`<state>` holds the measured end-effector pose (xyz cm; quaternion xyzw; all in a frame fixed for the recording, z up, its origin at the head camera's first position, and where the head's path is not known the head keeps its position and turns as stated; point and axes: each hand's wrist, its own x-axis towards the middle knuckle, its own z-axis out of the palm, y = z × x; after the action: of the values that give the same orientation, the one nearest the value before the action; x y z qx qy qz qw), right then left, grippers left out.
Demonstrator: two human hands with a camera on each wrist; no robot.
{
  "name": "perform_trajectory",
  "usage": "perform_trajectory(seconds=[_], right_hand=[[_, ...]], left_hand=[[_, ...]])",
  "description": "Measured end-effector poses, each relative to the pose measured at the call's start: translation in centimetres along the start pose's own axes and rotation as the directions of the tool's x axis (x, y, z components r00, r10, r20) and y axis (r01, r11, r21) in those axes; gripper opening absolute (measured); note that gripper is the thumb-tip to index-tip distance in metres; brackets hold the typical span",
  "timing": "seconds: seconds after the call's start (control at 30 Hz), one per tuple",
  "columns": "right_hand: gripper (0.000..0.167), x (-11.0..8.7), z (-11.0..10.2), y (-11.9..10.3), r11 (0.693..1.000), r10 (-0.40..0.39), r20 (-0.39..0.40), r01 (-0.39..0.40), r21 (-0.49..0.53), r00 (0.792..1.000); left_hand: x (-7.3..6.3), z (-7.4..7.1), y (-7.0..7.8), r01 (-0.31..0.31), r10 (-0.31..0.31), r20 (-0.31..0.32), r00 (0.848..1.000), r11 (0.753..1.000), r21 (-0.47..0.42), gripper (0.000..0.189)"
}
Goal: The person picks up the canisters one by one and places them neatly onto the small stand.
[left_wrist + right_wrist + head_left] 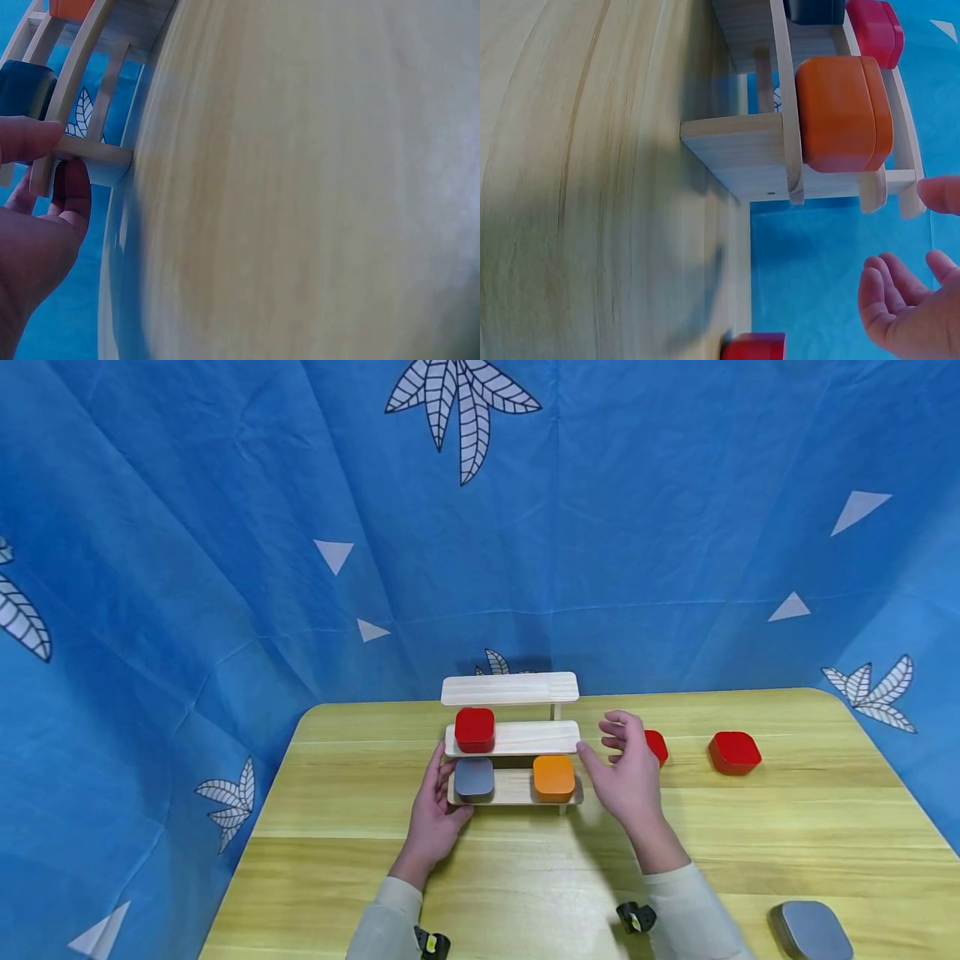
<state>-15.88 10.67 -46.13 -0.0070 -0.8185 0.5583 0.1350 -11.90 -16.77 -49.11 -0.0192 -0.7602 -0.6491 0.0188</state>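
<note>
A three-tier wooden shelf (513, 787) stands at the back of the table. My left hand (437, 827) holds its lower left end, thumb above the front board and fingers beneath it in the left wrist view. On the bottom tier sit a grey rounded box (474, 779) at the left and an orange rounded box (553, 778) at the right. A red rounded box (475, 730) rests on the left of the middle tier; the top tier is bare. My right hand (632, 772) is beside the shelf's right end, thumb tip close to the middle tier, fingers loosely bent around nothing.
Right of the shelf, a red box (657, 747) is partly hidden behind my right hand. Another red box (735, 752) lies farther right. One grey box (812, 931) is at the table's near right. A blue patterned cloth (600, 527) hangs behind the table.
</note>
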Motion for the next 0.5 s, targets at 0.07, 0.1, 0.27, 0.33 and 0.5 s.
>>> perform_trajectory(seconds=[0.07, 0.1, 0.27, 0.33, 0.5], right_hand=[[0.055, 0.0, -0.1, 0.1, 1.0, -0.008, -0.003, 0.008, -0.003, 1.0], [0.055, 0.0, -0.1, 0.2, 1.0, -0.012, -0.005, 0.012, -0.004, 1.0], [0.054, 0.1, -0.3, 0.5, 1.0, -0.009, -0.005, 0.009, -0.008, 1.0], [0.054, 0.1, -0.4, 0.6, 1.0, -0.001, -0.005, 0.001, -0.011, 1.0], [0.055, 0.1, -0.6, 0.8, 1.0, 0.006, -0.007, -0.006, -0.005, 1.0]], left_hand=[[-0.1, 0.0, 0.1, 0.001, -0.001, 0.0, 1.0, 1.0, -0.002, 0.103], [-0.1, 0.0, 0.2, 0.003, -0.003, 0.0, 1.0, 1.0, -0.004, 0.103], [-0.1, 0.0, 0.3, 0.017, -0.017, 0.001, 1.0, 1.0, 0.001, 0.103], [0.1, 0.0, -0.2, 0.019, -0.019, -0.002, 1.0, 1.0, 0.009, 0.104], [0.7, 0.0, -2.3, 0.018, -0.018, -0.019, 1.0, 1.0, 0.013, 0.109]])
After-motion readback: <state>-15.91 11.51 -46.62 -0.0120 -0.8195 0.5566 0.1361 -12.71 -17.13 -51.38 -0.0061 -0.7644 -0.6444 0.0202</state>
